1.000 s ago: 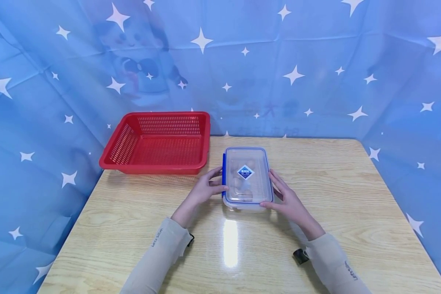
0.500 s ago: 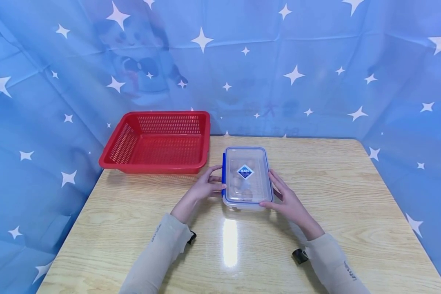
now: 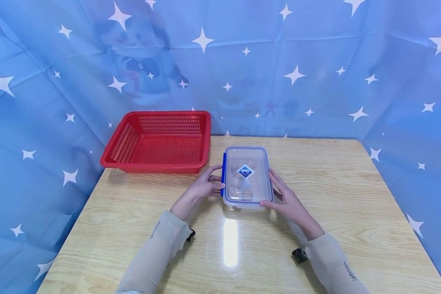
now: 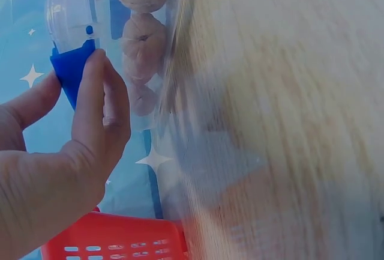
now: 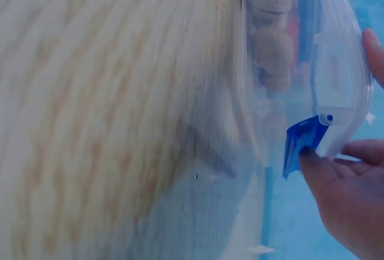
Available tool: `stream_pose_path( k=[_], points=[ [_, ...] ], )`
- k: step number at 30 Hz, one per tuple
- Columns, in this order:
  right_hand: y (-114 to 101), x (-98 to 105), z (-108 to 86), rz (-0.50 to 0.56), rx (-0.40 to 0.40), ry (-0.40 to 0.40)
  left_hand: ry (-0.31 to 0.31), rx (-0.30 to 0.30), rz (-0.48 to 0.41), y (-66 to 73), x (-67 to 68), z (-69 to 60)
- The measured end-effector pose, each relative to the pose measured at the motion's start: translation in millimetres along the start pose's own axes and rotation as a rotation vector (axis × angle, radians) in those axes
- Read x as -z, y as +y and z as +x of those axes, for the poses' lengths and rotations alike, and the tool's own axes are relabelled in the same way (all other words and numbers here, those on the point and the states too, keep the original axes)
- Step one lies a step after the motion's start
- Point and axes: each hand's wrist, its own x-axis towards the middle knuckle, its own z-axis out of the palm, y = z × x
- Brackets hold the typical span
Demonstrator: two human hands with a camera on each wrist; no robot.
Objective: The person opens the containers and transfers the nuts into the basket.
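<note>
A clear lidded food container [image 3: 255,185] with a blue-edged lid stands on the table, lid in place. Round brown walnuts [image 4: 143,39] show through its wall in both wrist views. At its left side, my left hand [image 3: 201,188] pinches the blue side latch [image 4: 72,71] between thumb and fingers, the latch tilted outward from the wall. My right hand [image 3: 288,203] holds the opposite side, thumb at the lid's near corner and fingers along the edge. Beneath that hand, another blue latch [image 5: 303,143] hangs unfastened, a fingertip against it.
A red plastic basket [image 3: 158,168] with slotted walls stands at the table's back left, nothing seen inside. The wooden table [image 3: 334,175] extends around the container. Blue star-patterned curtains [image 3: 257,69] hang behind and on both sides.
The left thumb and fingers have shifted slightly left, and the left latch has swung a little outward. The right hand and the container stay in place.
</note>
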Motion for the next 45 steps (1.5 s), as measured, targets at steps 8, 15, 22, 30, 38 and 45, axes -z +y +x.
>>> stream_pose_path(
  k=[8,15,22,30,38,45],
  points=[
    [-2.6,-6.0,-3.3,-0.032,-0.022,-0.009,0.04,0.084,0.051,-17.0,4.8,-0.8],
    [-4.6,-6.2,-2.5,-0.043,-0.03,0.009,0.016,-0.033,0.104,-8.7,10.0,-2.0],
    [-3.9,-4.5,0.1,-0.038,-0.017,0.008,0.057,-0.138,0.208,1.7,7.1,-9.2],
    [-3.0,-5.1,1.7,-0.039,-0.021,0.011,0.096,-0.186,0.182,3.3,-0.9,-12.2],
    [-4.0,-4.6,1.1,-0.028,-0.027,0.011,0.132,-0.207,0.173,0.7,-8.1,-13.0],
    [-3.0,-4.4,-0.3,-0.02,-0.023,0.011,0.15,-0.168,0.201,-1.5,-11.6,-13.5]
  ],
)
